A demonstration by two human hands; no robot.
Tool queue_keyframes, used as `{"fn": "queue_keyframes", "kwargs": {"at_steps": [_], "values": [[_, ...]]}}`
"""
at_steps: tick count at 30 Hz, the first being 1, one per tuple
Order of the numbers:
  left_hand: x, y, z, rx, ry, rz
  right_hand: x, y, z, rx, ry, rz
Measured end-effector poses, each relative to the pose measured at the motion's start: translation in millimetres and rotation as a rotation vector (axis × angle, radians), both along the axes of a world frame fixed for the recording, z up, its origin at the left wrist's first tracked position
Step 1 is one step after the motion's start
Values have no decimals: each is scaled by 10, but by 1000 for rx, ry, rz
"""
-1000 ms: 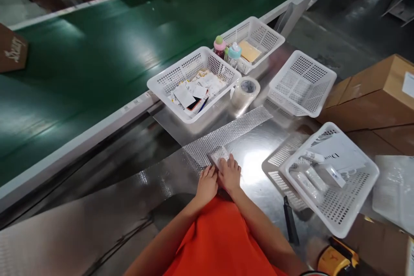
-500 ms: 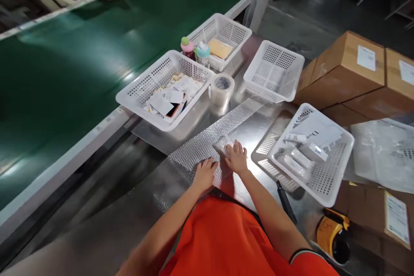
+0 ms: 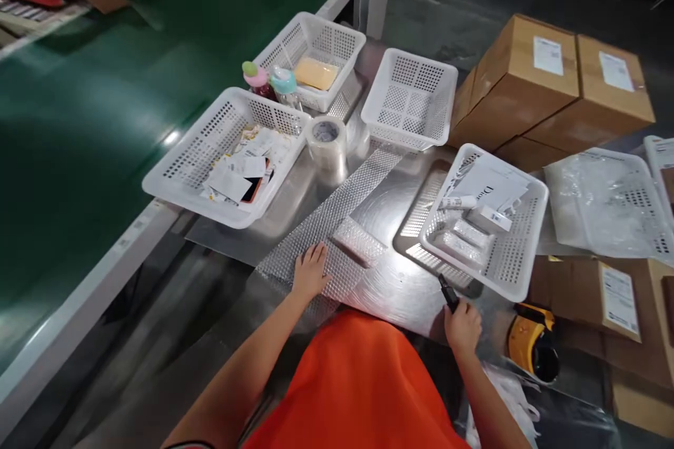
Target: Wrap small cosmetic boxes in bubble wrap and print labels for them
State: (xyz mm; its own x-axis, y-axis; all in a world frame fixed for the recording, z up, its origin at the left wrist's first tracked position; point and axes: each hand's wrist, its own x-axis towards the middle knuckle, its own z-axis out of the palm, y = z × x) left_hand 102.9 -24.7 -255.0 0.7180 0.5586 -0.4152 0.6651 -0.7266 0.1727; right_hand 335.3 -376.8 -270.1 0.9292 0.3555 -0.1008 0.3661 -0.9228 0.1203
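Observation:
My left hand (image 3: 310,272) lies flat on a strip of bubble wrap (image 3: 337,219) that runs across the shiny metal table (image 3: 390,287). A small item rolled in bubble wrap (image 3: 359,242) rests on the strip just right of that hand. My right hand (image 3: 462,323) is at the table's near edge, closed around the handle of a black tool (image 3: 448,291), likely a knife. It sits just below a white basket (image 3: 526,263) holding small white boxes and wrapped pieces.
A roll of clear tape (image 3: 326,142) stands between a basket of papers (image 3: 179,179), an empty basket (image 3: 409,99) and a far basket (image 3: 295,42) with two bottles (image 3: 271,81) beside it. Green conveyor (image 3: 105,84) on the left. Cardboard boxes (image 3: 547,84) and a yellow device (image 3: 534,347) on the right.
My right hand left the wrapped item and moved right and toward me to take the black tool. My left hand stayed on the bubble wrap. The view swung to the right.

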Motion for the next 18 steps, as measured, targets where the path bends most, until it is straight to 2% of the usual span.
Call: {"fn": "queue_keyframes", "kwargs": {"at_steps": [2,4,6,8,11,15,18], "values": [[14,-3,14,9,12,-1,65,-26,14,-11,61,5],[17,-5,8,27,21,1,90,0,60,55,93,30],[-4,1,-17,42,25,15,22,89,129,160,135,107],[-45,11,-49,50,14,27,-159,297,215,265,243,232],[-106,22,-90,54,-11,31,-568,898,353,318,473,395],[-120,26,-107,42,-36,51,-1049,1916,454,90,570,492],[-104,35,-106,29,-47,67,-1216,2410,424,-7,558,538]]}}
